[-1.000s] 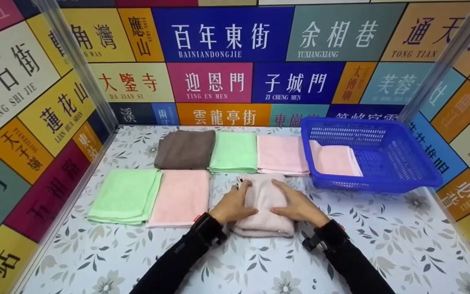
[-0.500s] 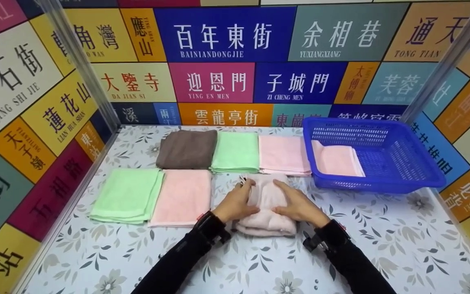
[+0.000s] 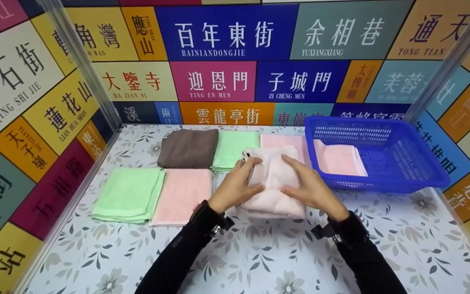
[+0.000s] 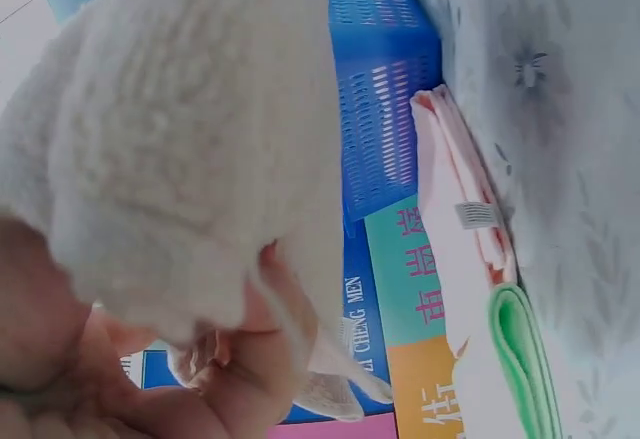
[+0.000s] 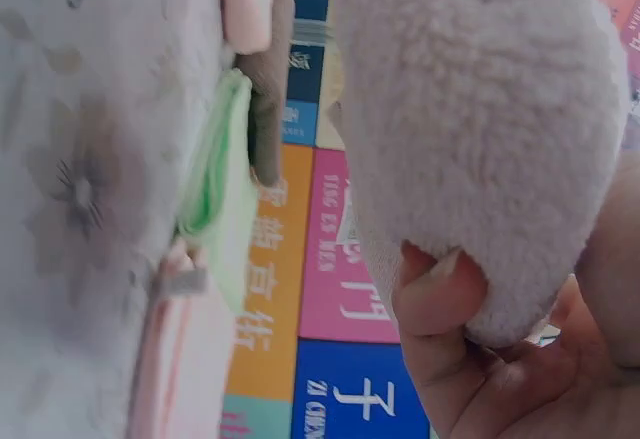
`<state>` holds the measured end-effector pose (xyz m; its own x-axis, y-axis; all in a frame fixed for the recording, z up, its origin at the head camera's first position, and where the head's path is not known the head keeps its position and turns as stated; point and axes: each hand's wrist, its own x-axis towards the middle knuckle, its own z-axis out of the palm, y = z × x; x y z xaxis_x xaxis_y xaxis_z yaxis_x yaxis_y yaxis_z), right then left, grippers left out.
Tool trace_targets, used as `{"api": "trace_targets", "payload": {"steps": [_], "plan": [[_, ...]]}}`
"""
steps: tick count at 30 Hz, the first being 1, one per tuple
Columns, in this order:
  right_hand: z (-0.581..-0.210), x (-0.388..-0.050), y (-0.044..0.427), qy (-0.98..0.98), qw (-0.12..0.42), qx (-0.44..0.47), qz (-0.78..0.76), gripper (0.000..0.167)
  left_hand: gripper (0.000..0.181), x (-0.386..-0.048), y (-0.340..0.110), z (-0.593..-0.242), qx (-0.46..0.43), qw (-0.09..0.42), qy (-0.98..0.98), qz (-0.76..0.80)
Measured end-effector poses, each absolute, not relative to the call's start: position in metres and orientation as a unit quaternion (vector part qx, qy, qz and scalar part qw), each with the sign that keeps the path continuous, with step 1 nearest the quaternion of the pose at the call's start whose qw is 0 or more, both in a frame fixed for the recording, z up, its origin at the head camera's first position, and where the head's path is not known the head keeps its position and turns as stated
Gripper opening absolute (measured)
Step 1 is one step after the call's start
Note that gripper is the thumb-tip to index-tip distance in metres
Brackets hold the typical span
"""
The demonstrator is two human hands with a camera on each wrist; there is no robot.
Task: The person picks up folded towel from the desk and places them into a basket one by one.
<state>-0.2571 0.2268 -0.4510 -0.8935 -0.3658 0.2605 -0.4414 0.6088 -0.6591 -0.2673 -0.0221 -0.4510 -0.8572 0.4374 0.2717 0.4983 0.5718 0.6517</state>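
Observation:
A folded pale pink towel hangs between my two hands, off the table. My left hand grips its left edge, and the left wrist view shows fingers curled under the towel. On the opposite edge my right hand pinches the cloth; in the right wrist view its fingers wrap round the fluffy edge. Behind the held towel lies a folded pink towel, partly hidden. A second folded pink towel lies to the left of my left hand.
A blue plastic basket stands at the back right, with a pink towel inside. Folded towels lie at the left and back: green, brown and another green. Patterned walls enclose the table.
Both hands have lifted the pale pink towel from the table and moved it away from me, so it now covers part of the back pink towel. The other towels and basket have stayed put.

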Motion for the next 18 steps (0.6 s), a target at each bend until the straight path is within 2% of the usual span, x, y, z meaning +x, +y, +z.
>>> {"api": "trace_targets", "payload": {"steps": [6,11,18], "plan": [[-0.434,-0.271,0.253,-0.899,0.065,0.205,0.382,0.083,0.045,-0.285,0.006,-0.443,-0.279,0.056,-0.882,-0.375],[-0.423,-0.282,0.278,-0.900,0.105,0.192,0.376,0.071,0.024,-0.302,0.035,-0.434,-0.306,0.067,-0.875,-0.369],[-0.413,-0.294,0.313,-0.911,0.134,0.157,0.356,0.051,0.028,-0.320,0.074,-0.426,-0.314,0.052,-0.877,-0.360]]}}
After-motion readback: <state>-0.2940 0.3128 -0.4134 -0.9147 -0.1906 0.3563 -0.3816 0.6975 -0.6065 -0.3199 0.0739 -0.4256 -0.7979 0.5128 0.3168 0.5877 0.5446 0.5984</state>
